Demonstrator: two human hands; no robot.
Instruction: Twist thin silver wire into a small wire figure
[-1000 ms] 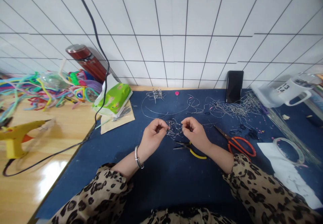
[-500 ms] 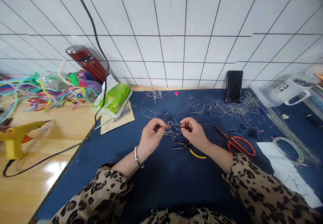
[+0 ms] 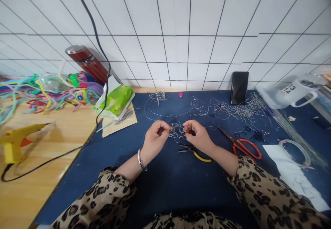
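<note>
Between my two hands is a small tangle of bent silver wire (image 3: pixel 177 130). My left hand (image 3: pixel 156 136) pinches its left side between thumb and forefinger. On the other side my right hand (image 3: pixel 196 134) has its fingertips closed on the wire's right end. Just below the right hand lie pliers with a yellow handle (image 3: pixel 202 156), their jaws pointing left. Orange-handled scissors (image 3: pixel 247 148) rest beside the right forearm. Further back, a second bent wire piece (image 3: pixel 160 96) sits near the wall, with a pink round bead (image 3: pixel 180 95) to its right.
A pile of loose wire (image 3: pixel 248 107) spreads before a black phone (image 3: pixel 239 87) leaning on the wall. A white mug (image 3: pixel 297 93) stands at right, near a wire coil (image 3: pixel 295 153). At left are a yellow glue gun (image 3: pixel 18 139), a green tissue pack (image 3: pixel 115 101) and a red thermos (image 3: pixel 89 63).
My right hand has shifted slightly left, toward the left hand. The left hand keeps its pinch on the wire in nearly the same place.
</note>
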